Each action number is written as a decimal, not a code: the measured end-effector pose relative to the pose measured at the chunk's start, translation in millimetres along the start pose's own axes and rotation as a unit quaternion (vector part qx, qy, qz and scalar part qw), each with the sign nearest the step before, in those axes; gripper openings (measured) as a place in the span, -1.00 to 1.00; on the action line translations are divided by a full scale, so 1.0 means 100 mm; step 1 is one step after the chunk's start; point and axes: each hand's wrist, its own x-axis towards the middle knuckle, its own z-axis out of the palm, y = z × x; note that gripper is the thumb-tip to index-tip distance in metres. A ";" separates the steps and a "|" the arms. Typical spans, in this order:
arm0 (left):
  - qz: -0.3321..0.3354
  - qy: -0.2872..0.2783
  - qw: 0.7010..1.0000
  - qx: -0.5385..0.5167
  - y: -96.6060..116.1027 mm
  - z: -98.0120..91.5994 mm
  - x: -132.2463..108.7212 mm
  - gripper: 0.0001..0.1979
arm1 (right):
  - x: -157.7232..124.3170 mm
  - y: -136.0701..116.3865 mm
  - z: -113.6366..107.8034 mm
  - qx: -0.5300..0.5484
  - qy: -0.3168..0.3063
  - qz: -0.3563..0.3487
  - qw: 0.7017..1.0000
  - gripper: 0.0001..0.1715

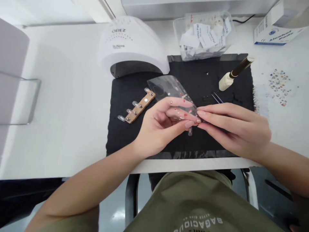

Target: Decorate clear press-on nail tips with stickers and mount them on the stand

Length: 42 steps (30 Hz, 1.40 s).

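Observation:
My left hand [155, 130] is closed on a clear nail sticker sheet [166, 84] with small red and white designs. The sheet slants over its fingers, which show through the film. My right hand [243, 129] pinches the sheet's right end, its fingertips meeting the left thumb and forefinger; whether a single sticker is between them I cannot make out. A clear nail tip [190, 131] shows just below the left thumb. Left of the hands, a wooden strip [146, 100] carries several clear nail tips on metal studs. Purple tweezers [218, 98] lie partly hidden behind the right hand.
A white nail lamp [135, 42] stands at the back left of the black mat [127, 141]. Behind the hands are a cream polish bottle [226, 82] and a clear bin [177, 30] of alcohol pads. Scattered gems [277, 83] and an alcohol pad box [274, 33] are on the right.

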 end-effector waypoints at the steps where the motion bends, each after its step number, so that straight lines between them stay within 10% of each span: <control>1: 0.009 0.001 1.000 0.006 0.01 0.01 -0.01 -0.71 | 0.00 0.00 0.01 0.003 0.009 -0.001 1.000 -0.72; 8: 0.035 0.001 0.999 0.034 -0.02 0.03 -0.06 -0.41 | 0.00 -0.02 0.03 0.028 0.038 0.016 0.999 -0.70; 21: 0.114 0.004 0.980 0.162 0.00 0.04 -0.05 -0.93 | 0.01 -0.03 0.06 0.037 0.045 0.018 0.998 -0.76; 42: 0.116 -0.007 0.978 0.174 -0.08 0.04 -0.08 -0.85 | 0.01 -0.03 0.04 -0.001 0.039 0.032 0.999 -0.72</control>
